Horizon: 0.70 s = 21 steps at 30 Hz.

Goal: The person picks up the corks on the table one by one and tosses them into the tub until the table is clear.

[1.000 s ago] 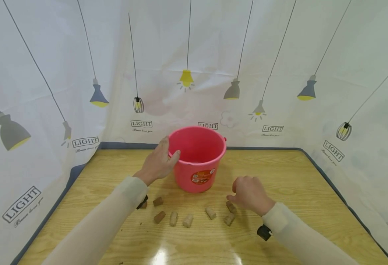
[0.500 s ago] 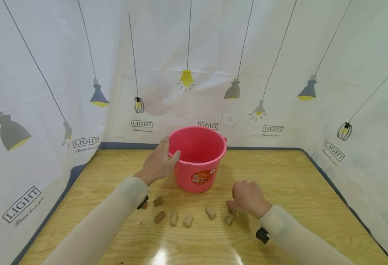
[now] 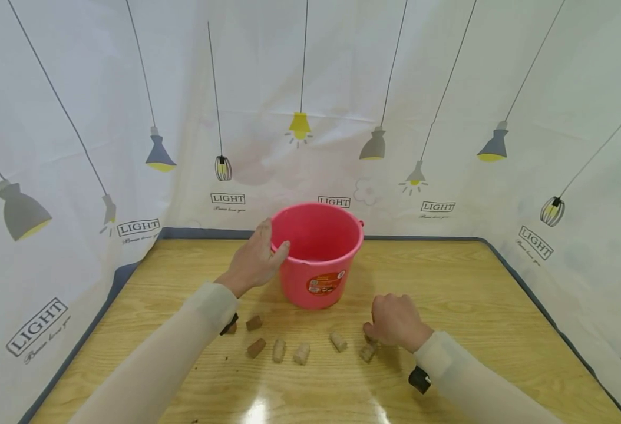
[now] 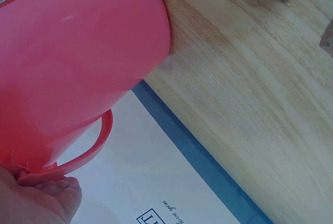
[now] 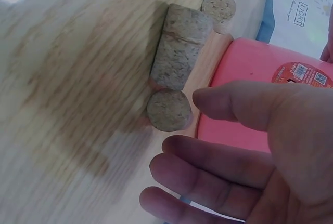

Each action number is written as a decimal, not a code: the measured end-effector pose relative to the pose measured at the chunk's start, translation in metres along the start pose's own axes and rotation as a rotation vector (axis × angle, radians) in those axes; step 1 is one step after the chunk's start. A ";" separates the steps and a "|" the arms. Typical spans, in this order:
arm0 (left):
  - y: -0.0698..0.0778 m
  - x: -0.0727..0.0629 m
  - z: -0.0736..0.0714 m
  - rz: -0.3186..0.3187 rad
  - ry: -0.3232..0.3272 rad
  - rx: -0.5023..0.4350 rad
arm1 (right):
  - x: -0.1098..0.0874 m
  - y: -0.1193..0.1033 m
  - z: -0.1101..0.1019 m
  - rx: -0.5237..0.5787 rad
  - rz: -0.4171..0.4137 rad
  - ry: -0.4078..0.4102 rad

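Observation:
In the head view my left hand (image 3: 254, 259) grips the left rim of a pink bucket (image 3: 316, 288), thumb over the rim and fingers outside. The left wrist view shows those fingers beside the red handle (image 4: 86, 159). My right hand (image 3: 397, 324) is low over the table, right of the bucket. In the right wrist view its thumb and fingers spread around the end of a cork (image 5: 169, 110), with a gap between them. Another cork (image 5: 179, 44) lies right against that one. From the head, the nearer cork is mostly hidden under my right hand.
Several pale corks, among them one cork (image 3: 301, 353), lie in front of the bucket. Darker reddish-brown corks, such as this cork (image 3: 256, 347), lie near my left wrist. A curtain (image 3: 422, 88) printed with lamps encloses the wooden table (image 3: 448, 271).
My right hand has moved slightly down and left, toward the table, and now covers most of the cork that was visible beside its thumb. My left hand and the bucket stay put.

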<state>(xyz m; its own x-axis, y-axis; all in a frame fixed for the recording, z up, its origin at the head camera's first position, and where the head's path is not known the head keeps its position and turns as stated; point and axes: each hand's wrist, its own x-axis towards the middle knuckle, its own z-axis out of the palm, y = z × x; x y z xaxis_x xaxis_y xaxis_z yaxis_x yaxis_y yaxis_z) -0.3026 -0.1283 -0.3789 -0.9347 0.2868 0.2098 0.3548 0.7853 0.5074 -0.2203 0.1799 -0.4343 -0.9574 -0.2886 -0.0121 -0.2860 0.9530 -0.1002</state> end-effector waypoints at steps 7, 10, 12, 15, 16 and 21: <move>0.000 0.000 0.000 0.008 0.006 -0.004 | 0.000 0.002 0.005 0.007 -0.005 0.009; 0.000 0.001 0.001 0.012 0.008 -0.007 | -0.001 0.001 0.004 0.014 -0.002 0.012; -0.001 0.001 0.001 0.010 0.008 -0.008 | -0.002 0.001 0.003 0.015 -0.002 0.013; 0.000 0.000 0.001 0.004 0.006 -0.008 | -0.003 -0.001 0.001 0.020 -0.009 0.017; 0.000 0.000 0.001 0.002 0.005 -0.008 | -0.004 -0.001 0.001 0.022 -0.012 0.018; 0.000 0.000 0.000 -0.004 0.001 -0.003 | -0.004 -0.001 0.000 0.047 -0.021 0.032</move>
<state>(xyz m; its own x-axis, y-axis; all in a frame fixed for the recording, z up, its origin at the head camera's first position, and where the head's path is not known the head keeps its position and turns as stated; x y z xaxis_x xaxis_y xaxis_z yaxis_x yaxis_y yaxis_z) -0.3021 -0.1280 -0.3792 -0.9362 0.2830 0.2086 0.3510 0.7847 0.5110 -0.2160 0.1796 -0.4343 -0.9522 -0.3048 0.0222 -0.3047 0.9411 -0.1469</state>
